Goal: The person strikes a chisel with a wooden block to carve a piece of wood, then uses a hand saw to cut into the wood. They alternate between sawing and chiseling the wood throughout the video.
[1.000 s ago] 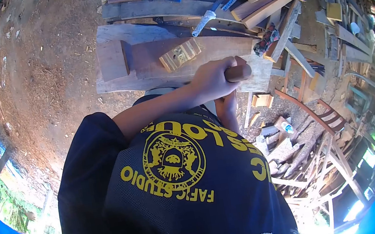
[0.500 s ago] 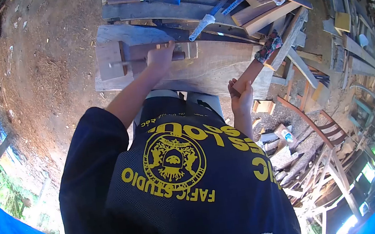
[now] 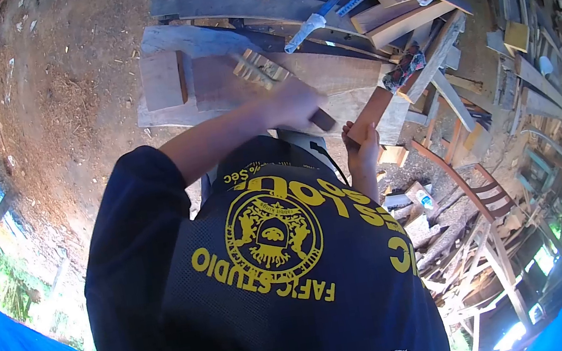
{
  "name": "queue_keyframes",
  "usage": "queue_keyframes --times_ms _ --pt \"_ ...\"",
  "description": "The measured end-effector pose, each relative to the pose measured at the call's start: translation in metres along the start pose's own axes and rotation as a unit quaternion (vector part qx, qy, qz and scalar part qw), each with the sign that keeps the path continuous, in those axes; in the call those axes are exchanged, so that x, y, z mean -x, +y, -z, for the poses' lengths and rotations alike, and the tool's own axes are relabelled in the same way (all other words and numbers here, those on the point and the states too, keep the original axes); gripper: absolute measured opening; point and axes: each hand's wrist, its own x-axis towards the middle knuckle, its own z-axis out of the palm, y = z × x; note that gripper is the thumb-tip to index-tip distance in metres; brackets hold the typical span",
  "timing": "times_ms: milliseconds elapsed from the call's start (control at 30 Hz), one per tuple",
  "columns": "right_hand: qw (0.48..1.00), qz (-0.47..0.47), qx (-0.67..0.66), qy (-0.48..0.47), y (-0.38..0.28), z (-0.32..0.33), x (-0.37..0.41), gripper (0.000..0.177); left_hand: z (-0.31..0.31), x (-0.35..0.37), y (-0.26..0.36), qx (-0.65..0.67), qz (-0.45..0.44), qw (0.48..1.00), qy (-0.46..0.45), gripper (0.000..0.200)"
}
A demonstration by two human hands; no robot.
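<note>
So half a second ago the left hand (image 3: 293,101) was further left and out over the striped block (image 3: 261,67), covering a good part of it. Now it's come back toward the shirt and toward the other hand, and more of the block shows, just beyond the knuckles on the board (image 3: 345,73). Fingers look closed around a brown handle (image 3: 321,120), its end poking out on the right side of the fist and angled down. It's blurry, so I can't tell how each finger sits. Left arm comes across from the shoulder, elbow bent.

Right hand (image 3: 363,149) has hardly shifted: forearm up, fingers and thumb gripping a reddish strip (image 3: 371,112) that slants up-right from them toward a patterned cloth (image 3: 407,69).
</note>
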Motion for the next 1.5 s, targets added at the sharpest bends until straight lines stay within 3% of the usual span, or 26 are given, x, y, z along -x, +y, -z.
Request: queue_keyframes --times_ms 33,100,267,533,800,1033,1200,1500 --pt "1.000 -0.013 -0.004 0.019 -0.004 -0.002 0.002 0.038 -0.007 -0.008 0.011 0.017 -0.052 0.998 0.009 0.038" --pt "1.000 -0.002 0.000 0.010 -0.006 0.004 0.001 0.038 -0.022 -0.026 0.030 0.009 -0.084 0.995 -0.057 0.035" --pt "0.999 0.042 0.003 0.001 -0.011 0.009 0.013 0.037 -0.043 -0.041 0.046 0.066 -0.084 0.993 -0.057 0.027" --pt "0.999 0.033 0.019 0.033 0.004 0.024 0.026 0.034 -0.051 -0.051 0.027 0.069 -0.051 0.996 -0.027 0.026" --pt "0.998 0.049 0.000 0.051 0.008 0.031 0.039 0.041 -0.039 -0.056 0.028 0.062 -0.076 0.992 -0.081 0.030" --pt "0.994 0.054 -0.045 0.089 0.009 0.030 0.057 0.041 -0.047 -0.056 0.033 0.042 -0.081 0.993 -0.075 0.032" --pt "0.995 0.056 -0.051 0.066 0.023 0.036 0.066 0.042 -0.052 -0.052 0.031 0.032 -0.048 0.996 -0.066 0.031" --pt "0.993 0.057 -0.059 0.083 0.042 0.038 0.080 0.043 -0.078 -0.056 0.022 -0.003 -0.040 0.999 0.006 0.028"
